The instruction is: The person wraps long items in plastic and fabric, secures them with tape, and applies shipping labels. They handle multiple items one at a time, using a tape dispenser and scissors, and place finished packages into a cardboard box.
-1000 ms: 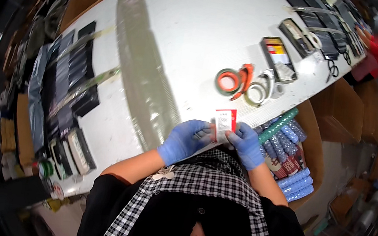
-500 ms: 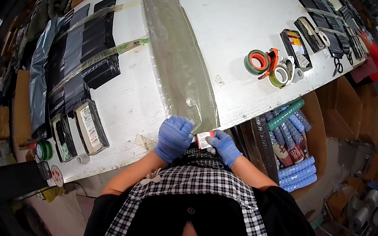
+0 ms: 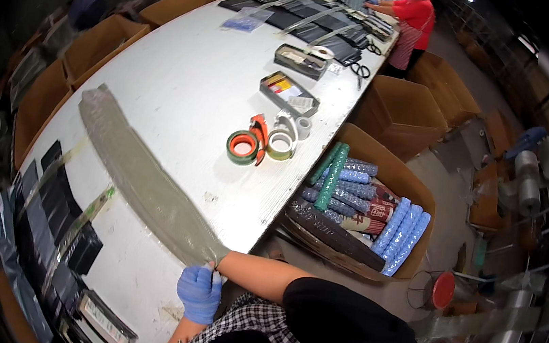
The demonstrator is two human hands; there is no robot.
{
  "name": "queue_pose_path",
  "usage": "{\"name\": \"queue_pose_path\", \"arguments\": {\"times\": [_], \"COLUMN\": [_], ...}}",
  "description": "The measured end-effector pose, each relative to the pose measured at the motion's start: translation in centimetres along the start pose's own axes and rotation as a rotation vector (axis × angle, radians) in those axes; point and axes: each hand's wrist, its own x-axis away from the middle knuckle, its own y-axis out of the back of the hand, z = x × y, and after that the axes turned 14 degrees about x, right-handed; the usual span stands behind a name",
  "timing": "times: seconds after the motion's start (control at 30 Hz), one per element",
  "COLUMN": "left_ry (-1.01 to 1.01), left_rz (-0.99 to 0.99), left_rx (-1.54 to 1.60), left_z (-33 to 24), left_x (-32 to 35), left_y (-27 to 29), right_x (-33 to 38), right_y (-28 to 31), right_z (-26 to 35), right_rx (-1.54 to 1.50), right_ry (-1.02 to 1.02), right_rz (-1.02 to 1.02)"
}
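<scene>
A long, flat olive-grey item in a clear plastic bag [image 3: 149, 187] lies slantwise across the white table, its near end at the table's front edge. My left hand [image 3: 199, 294], in a blue glove, is closed with its fingertips pinching the bag's near end. My right forearm reaches across from the right and meets that same end, seeming to enter the bag's mouth beside the left fingertips. The right hand itself is hidden there, so its fingers and anything in them cannot be seen.
Tape rolls with an orange dispenser [image 3: 258, 141] and black boxes [image 3: 289, 93] sit on the white table [image 3: 183, 78]. Dark packages [image 3: 67, 214] lie at left. A carton [image 3: 417, 182] of wrapped rolls stands right. A person in red [image 3: 413, 20] works at the far end.
The view has swung right. My right hand, which held a small white-and-red card, has moved left to the bag's end and out of sight. The card no longer shows.
</scene>
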Motion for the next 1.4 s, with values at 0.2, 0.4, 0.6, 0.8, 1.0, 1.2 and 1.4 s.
{"name": "queue_pose_path", "arguments": {"times": [0.2,0.4,0.6,0.8,1.0,1.2,1.4], "left_ry": [-0.005,0.495,1.011,1.069,1.004,1.075,0.981], "left_rz": [0.049,-0.452,-0.473,-0.590,-0.589,-0.615,-0.580], "left_rx": [0.146,0.366,1.220,1.400,1.341,1.170,1.138], "left_z": [0.3,5.4,13.8,15.1,13.3,19.3,26.4], "left_x": [-1.1,1.7,-0.7,0.2,1.2,-2.8,-7.3], "left_y": [0.3,0.4,-1.4,-4.4,-4.6,-1.4,-3.4], "right_x": [-0.8,-1.4,-2.3,-3.1,-1.3,0.5,1.2], "right_y": [0.1,0.6,1.2,1.7,2.2,2.7,2.8], "right_z": [-0.2,-0.3,-0.5,-0.7,-2.6,-4.2,-4.8], "right_rx": [0.011,0.023,0.017,0.023,0.100,0.183,0.213], "right_ry": [0.007,0.018,0.029,0.040,0.074,0.086,0.105], "right_rz": [0.004,0.018,0.032,0.041,0.054,0.057,0.056]}}
